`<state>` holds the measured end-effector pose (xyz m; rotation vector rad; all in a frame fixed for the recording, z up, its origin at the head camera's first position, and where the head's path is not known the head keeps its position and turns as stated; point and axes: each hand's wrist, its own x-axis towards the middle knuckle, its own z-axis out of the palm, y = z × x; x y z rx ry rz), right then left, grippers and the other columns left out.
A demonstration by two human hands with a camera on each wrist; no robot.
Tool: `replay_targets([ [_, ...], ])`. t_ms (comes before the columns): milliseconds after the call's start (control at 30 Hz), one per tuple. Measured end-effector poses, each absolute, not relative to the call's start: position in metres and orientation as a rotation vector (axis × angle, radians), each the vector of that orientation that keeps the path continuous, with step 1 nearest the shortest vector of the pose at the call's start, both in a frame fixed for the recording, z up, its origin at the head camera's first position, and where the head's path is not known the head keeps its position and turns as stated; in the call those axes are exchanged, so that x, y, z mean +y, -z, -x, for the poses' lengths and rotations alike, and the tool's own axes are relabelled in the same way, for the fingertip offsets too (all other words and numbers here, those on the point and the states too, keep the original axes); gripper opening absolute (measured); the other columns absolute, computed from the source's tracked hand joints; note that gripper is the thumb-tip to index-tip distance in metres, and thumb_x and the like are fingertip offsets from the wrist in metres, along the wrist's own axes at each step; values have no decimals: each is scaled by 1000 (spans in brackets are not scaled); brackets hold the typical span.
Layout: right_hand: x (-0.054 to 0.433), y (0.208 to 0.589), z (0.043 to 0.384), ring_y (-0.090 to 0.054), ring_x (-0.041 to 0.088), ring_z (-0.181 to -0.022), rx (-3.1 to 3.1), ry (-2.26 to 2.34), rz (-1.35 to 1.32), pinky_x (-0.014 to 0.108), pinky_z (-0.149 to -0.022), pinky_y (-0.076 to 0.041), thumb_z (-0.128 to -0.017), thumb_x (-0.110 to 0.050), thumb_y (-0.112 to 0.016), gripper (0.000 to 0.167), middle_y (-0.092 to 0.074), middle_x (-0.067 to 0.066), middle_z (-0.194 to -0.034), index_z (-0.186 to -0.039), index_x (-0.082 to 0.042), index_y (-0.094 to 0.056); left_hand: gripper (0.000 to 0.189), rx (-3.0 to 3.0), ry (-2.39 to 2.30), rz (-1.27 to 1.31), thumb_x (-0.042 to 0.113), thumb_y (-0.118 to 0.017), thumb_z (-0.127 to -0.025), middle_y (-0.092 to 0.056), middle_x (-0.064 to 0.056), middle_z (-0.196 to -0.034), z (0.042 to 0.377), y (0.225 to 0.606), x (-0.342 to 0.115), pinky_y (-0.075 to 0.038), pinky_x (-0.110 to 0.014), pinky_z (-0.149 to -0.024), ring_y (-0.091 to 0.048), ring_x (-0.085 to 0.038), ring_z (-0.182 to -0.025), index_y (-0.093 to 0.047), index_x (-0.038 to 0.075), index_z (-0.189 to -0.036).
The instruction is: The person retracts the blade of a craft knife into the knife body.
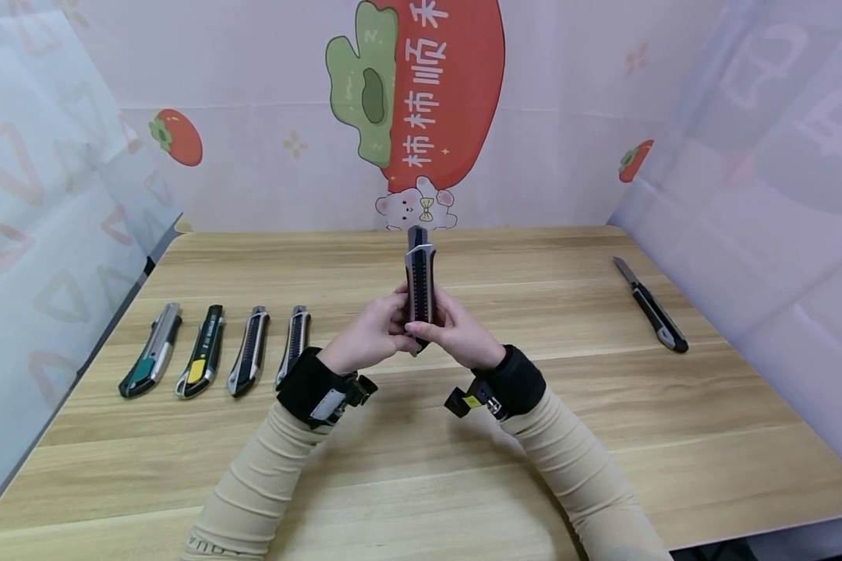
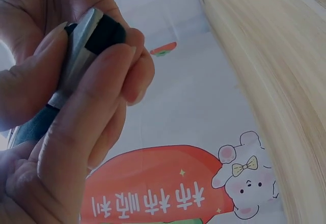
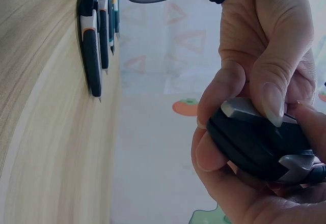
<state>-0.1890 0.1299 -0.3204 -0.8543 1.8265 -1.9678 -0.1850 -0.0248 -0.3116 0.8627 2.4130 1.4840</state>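
Over the middle of the table, a black and silver utility knife (image 1: 419, 284) is held up off the wood, tip end upward. My left hand (image 1: 372, 333) grips the lower part of its handle from the left. From the right, my right hand (image 1: 465, 333) pinches the same handle, thumb across the front. In the left wrist view, the silver and dark butt end of the knife (image 2: 81, 51) shows between fingers of both hands. The right wrist view has the dark handle (image 3: 254, 140) with silver trim, a thumb pressing on it; fingers hide the rest.
Several utility knives lie in a row at left: a green-grey one (image 1: 150, 351), a black-yellow one (image 1: 201, 352), and black-silver ones (image 1: 249, 351) beside my left wrist. Far right, another knife (image 1: 656, 312) lies with its blade out. A printed cloth (image 1: 252, 171) hangs behind the table (image 1: 407, 483).
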Motion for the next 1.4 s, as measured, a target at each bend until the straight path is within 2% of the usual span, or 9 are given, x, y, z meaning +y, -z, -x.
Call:
replay_targets([
  [267,129,320,188,-49,13,-96,1828,1963,859,25,-74,-46,-83,8,-43,50,-41,15,-116,-129,-3,-26,37,2427,-1475,-891,-8,-63,-68,-63,-20,-90,185,311,-26,-51,-26,-66,-62,-21,-79,-48,-7,-102],
  [400,133,318,191,-50,11,-96,1849,1944,895,27,-76,-46,-85,1,-45,50,-42,17,-118,-130,-2,-23,39,2392,-1506,-880,-7,-62,-70,-63,-21,-92,184,310,-26,-51,-26,-67,-62,-21,-80,-47,-5,-105],
  [533,145,308,191,-53,16,-96,1920,1989,876,38,-81,-47,-87,-13,-49,46,-44,18,-115,-128,-6,-29,41,2355,-1528,-826,-7,-60,-73,-61,-20,-95,182,307,-26,-52,-28,-68,-62,-22,-81,-44,-3,-111],
  [667,152,300,189,-51,20,-99,2019,1983,802,47,-80,-46,-89,-23,-45,42,-44,17,-115,-128,-12,-33,42,2405,-1477,-858,-5,-60,-73,-60,-18,-96,181,307,-24,-51,-27,-68,-62,-21,-81,-45,-3,-112],
  [833,148,300,188,-53,21,-94,2176,1883,745,41,-73,-50,-91,-23,-39,37,-48,18,-110,-122,-4,-39,48,2486,-1384,-969,-3,-62,-72,-61,-18,-97,182,311,-22,-51,-23,-66,-62,-21,-82,-43,-4,-116],
  [1000,145,302,191,-57,19,-84,2261,1889,644,39,-70,-52,-91,-21,-39,31,-51,19,-102,-112,3,-43,39,2611,-1392,-766,15,-63,-77,-62,-15,-93,178,309,-22,-51,-26,-64,-61,-20,-78,-46,0,-109],
  [1167,143,308,196,-59,15,-73,2278,1898,575,38,-65,-52,-91,-19,-40,29,-53,20,-94,-109,4,-45,62,3053,-1301,-677,36,-62,-76,-60,-15,-101,169,310,-13,-51,-31,-64,-61,-23,-78,-38,2,-121],
  [1267,141,313,198,-59,14,-72,2273,1900,553,35,-62,-53,-91,-20,-41,30,-54,20,-93,-108,3,-46,71,3329,-1143,-735,38,-64,-73,-58,-15,-100,165,315,-3,-50,-33,-60,-60,-24,-73,-34,-1,-125],
  [1400,136,320,198,-59,12,-73,2290,1866,554,31,-59,-53,-90,-23,-42,31,-56,17,-94,-108,1,-48,64,3466,-1041,-726,32,-66,-70,-59,-12,-88,164,324,6,-47,-34,-51,-57,-23,-60,-39,0,-118],
])
